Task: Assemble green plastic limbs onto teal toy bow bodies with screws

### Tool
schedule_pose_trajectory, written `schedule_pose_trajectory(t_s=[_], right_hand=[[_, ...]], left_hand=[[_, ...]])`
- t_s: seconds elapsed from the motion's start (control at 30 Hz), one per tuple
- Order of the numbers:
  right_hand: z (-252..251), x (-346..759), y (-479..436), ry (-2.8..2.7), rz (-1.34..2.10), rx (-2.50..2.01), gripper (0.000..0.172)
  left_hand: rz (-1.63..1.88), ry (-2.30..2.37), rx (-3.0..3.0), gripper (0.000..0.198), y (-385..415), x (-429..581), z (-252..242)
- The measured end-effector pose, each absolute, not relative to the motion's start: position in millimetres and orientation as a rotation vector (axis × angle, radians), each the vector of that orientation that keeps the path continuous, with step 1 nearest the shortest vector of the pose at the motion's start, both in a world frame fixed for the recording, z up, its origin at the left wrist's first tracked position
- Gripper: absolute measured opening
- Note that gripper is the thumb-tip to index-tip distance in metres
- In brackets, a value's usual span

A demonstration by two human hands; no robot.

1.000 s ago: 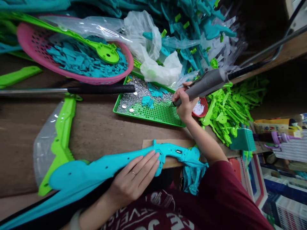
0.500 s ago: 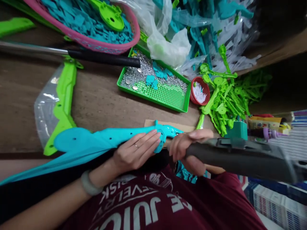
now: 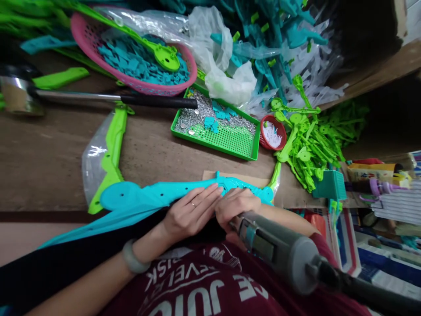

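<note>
A long turquoise plastic part [image 3: 158, 192] lies along the front edge of the table, with a round disc at its left end and small holes along it. My left hand [image 3: 194, 210], wearing a ring, rests flat against its near side with fingers straight and together; the thumb is hidden. My right hand [image 3: 237, 205] is wrapped round the front of a grey electric screwdriver [image 3: 276, 248], whose body points back toward my lower right. The screwdriver's tip is hidden behind my fingers, close to the turquoise part.
A green tray [image 3: 230, 142] holds screws and small turquoise pieces. Beyond it are a pink basket [image 3: 77, 39], a hammer [image 3: 158, 102] and a small red basket [image 3: 267, 145]. Green plastic parts [image 3: 302, 145] are heaped at right; another green piece [image 3: 113, 153] lies at left.
My right hand has moved left to beside my left fingertips. The screwdriver has swung from nearly level to slanting down toward the lower right. The view has shifted a little.
</note>
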State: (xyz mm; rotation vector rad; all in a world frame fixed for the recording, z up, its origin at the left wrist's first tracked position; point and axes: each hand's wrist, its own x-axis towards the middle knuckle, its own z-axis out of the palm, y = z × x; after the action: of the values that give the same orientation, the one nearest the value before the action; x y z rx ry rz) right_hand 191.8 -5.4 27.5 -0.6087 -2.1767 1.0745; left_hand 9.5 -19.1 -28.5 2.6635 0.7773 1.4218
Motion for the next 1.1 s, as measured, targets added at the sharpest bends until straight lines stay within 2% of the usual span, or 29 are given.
schedule_pose_trajectory(t_s=[0.07, 0.13, 0.27, 0.37, 0.47, 0.6, 0.77, 0.93, 1.1], right_hand=[[49, 192, 5, -1.963, 1.247, -0.471, 0.029], [76, 199, 22, -1.786, 1.345, -0.431, 0.035], [117, 219, 72, -1.463, 1.05, -0.497, 0.028], [116, 226, 109, -1.236, 0.844, -0.668, 0.023], [100, 230, 129, -1.182, 0.823, -0.805, 0.027], [80, 241, 140, -1.236, 0.816, -0.837, 0.031], [65, 240, 166, -1.232, 0.785, -0.883, 0.035], [46, 229, 187, -1.233, 0.803, -0.985, 0.047], [33, 231, 190, -1.238, 0.814, -0.978, 0.051]], left_hand=[[1.366, 0.814, 2.695, 0.034, -24, 7, -19], [1.204, 0.862, 2.723, 0.031, -25, 1, -1], [1.066, 0.771, 2.817, 0.027, 23, -14, 46], [0.791, 0.833, 3.006, 0.037, 113, -11, 69], [0.357, 0.707, 3.136, 0.033, 204, 4, 68], [0.032, 0.527, 3.298, 0.03, 254, 19, 54], [0.212, 0.707, 3.153, 0.049, 240, 13, 58], [0.572, 1.02, 2.788, 0.038, 222, 2, 73], [0.608, 0.889, 2.104, 0.018, 172, 1, 71]])
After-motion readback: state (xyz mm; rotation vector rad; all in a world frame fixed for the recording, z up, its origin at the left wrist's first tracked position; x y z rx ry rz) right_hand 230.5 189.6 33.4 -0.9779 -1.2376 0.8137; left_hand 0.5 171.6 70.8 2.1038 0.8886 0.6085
